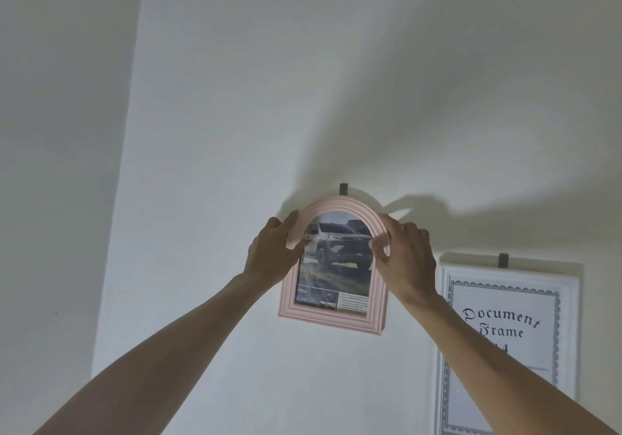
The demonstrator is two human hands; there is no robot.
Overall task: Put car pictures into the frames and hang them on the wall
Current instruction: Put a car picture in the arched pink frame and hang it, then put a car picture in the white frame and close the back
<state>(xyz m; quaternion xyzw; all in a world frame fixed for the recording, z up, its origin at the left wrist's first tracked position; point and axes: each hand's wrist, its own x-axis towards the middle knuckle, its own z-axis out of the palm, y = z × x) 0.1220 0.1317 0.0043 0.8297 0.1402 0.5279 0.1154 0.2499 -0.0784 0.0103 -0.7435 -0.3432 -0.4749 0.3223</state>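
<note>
Pink frame: an arch-topped pink frame point(331, 316) is held flat against the white wall point(303, 81), its rounded top just under a small dark hook point(343, 189); whether it hangs from the hook or only touches the wall beneath it is hard to tell from this angle.
Car picture: a car picture point(336, 259) sits inside the pink frame, showing a pale pickup on grass, with small inset photos and lines of text along the bottom.
Left hand: the left hand point(272, 254) grips the left curve of the arch, fingers wrapped behind the moulding and thumb over the front edge.
Right hand: the right hand point(404, 259) holds the right curve of the arch, thumb pressed on the front of the moulding and fingers curled round the outer edge.
Arms: both bare forearms reach up from the lower corners of the view towards the frame.
White frame: a larger white frame point(442, 350) is on the wall just to the right and lower, under a second dark hook point(504, 260); the right forearm crosses in front of it.
Insert: the sheet point(505, 323) in the white frame reads "Document Frame" inside an ornate border.
Wall corner: the wall meets another wall point(60, 165) at a corner on the left.
</note>
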